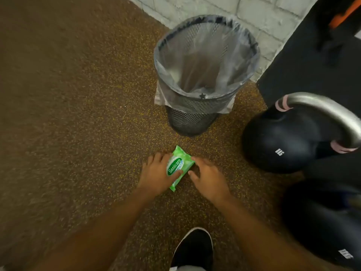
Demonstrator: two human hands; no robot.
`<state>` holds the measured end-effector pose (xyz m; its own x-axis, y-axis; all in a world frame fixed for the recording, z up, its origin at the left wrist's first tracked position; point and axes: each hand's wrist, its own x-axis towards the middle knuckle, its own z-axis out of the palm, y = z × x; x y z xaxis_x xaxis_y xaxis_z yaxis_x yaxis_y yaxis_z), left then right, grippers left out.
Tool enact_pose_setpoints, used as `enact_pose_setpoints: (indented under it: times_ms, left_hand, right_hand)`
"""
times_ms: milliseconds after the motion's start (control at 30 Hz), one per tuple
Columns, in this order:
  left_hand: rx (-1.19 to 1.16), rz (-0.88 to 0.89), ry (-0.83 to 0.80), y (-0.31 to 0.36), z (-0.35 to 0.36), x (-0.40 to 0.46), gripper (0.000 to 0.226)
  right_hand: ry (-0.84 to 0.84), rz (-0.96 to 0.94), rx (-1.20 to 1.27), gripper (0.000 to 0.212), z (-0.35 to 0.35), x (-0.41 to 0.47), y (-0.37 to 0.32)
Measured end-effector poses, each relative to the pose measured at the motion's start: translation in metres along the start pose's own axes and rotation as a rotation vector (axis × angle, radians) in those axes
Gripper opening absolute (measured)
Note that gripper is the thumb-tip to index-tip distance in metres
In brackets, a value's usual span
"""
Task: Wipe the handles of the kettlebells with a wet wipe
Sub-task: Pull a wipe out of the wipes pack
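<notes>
Black shoe (pixel 192 249) bottom centre. Left hand (pixel 156 173) grips wipe pack (pixel 178 167) mid-frame; right hand (pixel 209 178) fingers spread, touching it. No wipe drawn; kettlebell handle (pixel 328 112), right, likely unwiped.

Lined mesh bin (pixel 205 75) — speckled floor (pixel 78 114)

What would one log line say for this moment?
left hand: grips wipes pack | right hand: touches pack | kettlebell handle: untouched
</notes>
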<state>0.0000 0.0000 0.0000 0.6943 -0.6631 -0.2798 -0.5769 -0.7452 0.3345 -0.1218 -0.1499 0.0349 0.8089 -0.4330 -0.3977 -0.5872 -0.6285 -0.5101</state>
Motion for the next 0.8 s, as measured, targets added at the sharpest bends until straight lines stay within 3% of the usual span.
enact_pose_setpoints:
  times_ms: [200, 367, 800]
  left_hand:
    - [0.007, 0.047, 0.004, 0.0, 0.014, -0.004, 0.093]
    - [-0.093, 0.095, 0.044, 0.004, 0.018, 0.0, 0.09]
    - [-0.168, 0.125, 0.055, 0.019, 0.032, 0.0, 0.086]
  right_hand:
    - [-0.027, 0.036, 0.007, 0.059, 0.014, 0.009, 0.0]
    - [0.002, 0.022, 0.036, 0.058, 0.018, 0.015, 0.001]
    - [0.229, 0.128, 0.175, 0.007, 0.016, 0.012, 0.01]
